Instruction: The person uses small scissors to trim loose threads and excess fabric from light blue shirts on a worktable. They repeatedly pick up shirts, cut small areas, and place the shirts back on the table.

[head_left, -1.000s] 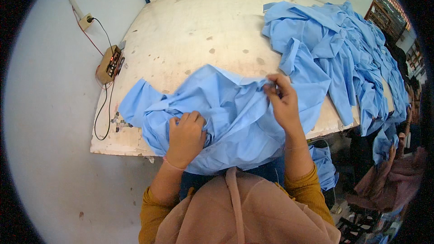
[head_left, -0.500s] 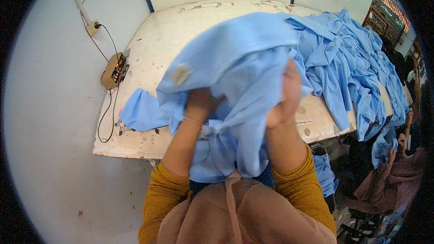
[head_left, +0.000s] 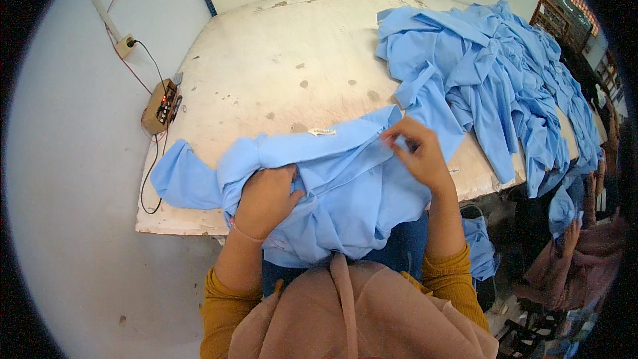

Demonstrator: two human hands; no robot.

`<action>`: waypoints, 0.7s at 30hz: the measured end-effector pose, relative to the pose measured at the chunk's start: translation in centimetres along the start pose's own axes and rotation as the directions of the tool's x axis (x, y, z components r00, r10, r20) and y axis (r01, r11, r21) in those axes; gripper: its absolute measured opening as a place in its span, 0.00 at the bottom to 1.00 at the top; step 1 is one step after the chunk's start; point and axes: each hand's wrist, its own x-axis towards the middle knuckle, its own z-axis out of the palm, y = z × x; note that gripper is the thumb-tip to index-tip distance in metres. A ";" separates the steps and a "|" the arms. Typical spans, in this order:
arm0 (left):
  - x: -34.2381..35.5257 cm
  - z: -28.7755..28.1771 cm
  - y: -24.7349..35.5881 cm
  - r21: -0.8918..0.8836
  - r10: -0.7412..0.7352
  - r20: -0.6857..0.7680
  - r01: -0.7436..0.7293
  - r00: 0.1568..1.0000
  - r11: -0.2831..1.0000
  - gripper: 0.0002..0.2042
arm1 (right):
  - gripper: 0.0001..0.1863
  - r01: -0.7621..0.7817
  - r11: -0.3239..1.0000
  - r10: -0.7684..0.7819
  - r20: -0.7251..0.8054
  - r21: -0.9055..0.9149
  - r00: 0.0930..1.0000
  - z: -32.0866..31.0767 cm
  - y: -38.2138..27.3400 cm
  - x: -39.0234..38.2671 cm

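Note:
A light blue shirt lies crumpled across the table's front edge, its folded band along the top with a small white label. My left hand grips the shirt just under the left part of that band, fingers curled into the cloth. My right hand is closed in a pinch at the band's right end, thumb and forefinger on the fabric.
The worn white table carries a pile of blue garments at right. A brown control box with cables is at the left edge, below a wall socket. Another person's hand holds blue cloth at lower right.
The shirt was lifted and turned over in both my hands half a second ago; now it lies lower, with the labelled band uppermost and my hands apart on it.

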 end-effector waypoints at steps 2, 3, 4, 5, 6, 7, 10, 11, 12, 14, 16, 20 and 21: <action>0.7 -1.0 1.4 -0.008 -0.086 0.150 0.088 0.985 0.996 0.21 | 0.13 0.012 0.990 0.011 0.165 -0.141 0.986 0.9 -2.2 -0.4; 1.0 -1.1 1.7 0.016 -0.073 0.161 0.071 0.984 0.997 0.21 | 0.12 0.029 0.978 0.023 0.247 -0.206 0.969 1.2 -2.6 -0.7; 1.2 -1.3 1.9 0.041 -0.062 0.168 0.055 0.984 0.998 0.22 | 0.12 0.038 0.949 0.043 0.247 -0.314 0.968 1.4 -2.3 -1.1; 1.4 -0.8 1.6 0.046 -0.034 0.112 0.029 0.993 0.998 0.23 | 0.11 0.046 0.907 0.063 0.244 -0.419 0.968 1.6 -1.5 -1.6; 1.6 0.4 0.9 0.053 -0.007 0.057 0.004 0.998 0.999 0.24 | 0.11 0.054 0.854 0.084 0.239 -0.517 0.967 1.5 -1.0 -2.1; 1.7 1.5 0.0 0.064 0.013 -0.004 -0.012 1.000 0.998 0.24 | 0.10 0.037 0.907 0.051 0.197 -0.419 0.979 1.1 -0.8 -2.3; 3.9 3.1 -3.2 0.041 -0.202 0.210 0.198 0.957 0.979 0.26 | 0.05 -0.038 0.995 0.045 0.086 -0.090 0.995 -1.3 -0.9 -4.0; 3.7 3.6 -3.7 0.025 -0.215 0.115 0.213 0.970 0.977 0.28 | 0.05 -0.080 0.997 0.078 0.064 0.025 0.995 -2.5 -1.9 -4.7; 3.7 3.8 -4.1 0.034 -0.215 0.119 0.213 0.969 0.977 0.26 | 0.05 -0.117 0.983 0.112 0.047 0.141 0.993 -3.5 -2.1 -5.4; 3.8 2.9 -3.2 0.040 -0.194 0.137 0.190 0.971 0.981 0.23 | 0.07 0.161 0.848 -0.119 -0.115 0.505 0.986 -5.6 -0.8 -7.4; 3.6 1.7 -2.0 0.028 -0.066 0.107 0.063 0.992 0.998 0.20 | 0.11 0.250 0.498 -0.299 -0.106 0.830 0.948 -7.0 -0.2 -8.2; 3.9 -0.4 2.0 0.008 0.120 0.059 -0.121 0.991 0.993 0.15 | 0.14 0.120 0.699 -0.188 0.019 0.705 0.982 -5.7 -1.4 -7.5; 4.6 0.3 2.2 -0.043 0.190 0.116 -0.186 0.975 0.982 0.15 | 0.14 0.046 0.846 -0.111 0.092 0.531 0.990 -4.9 -2.4 -6.9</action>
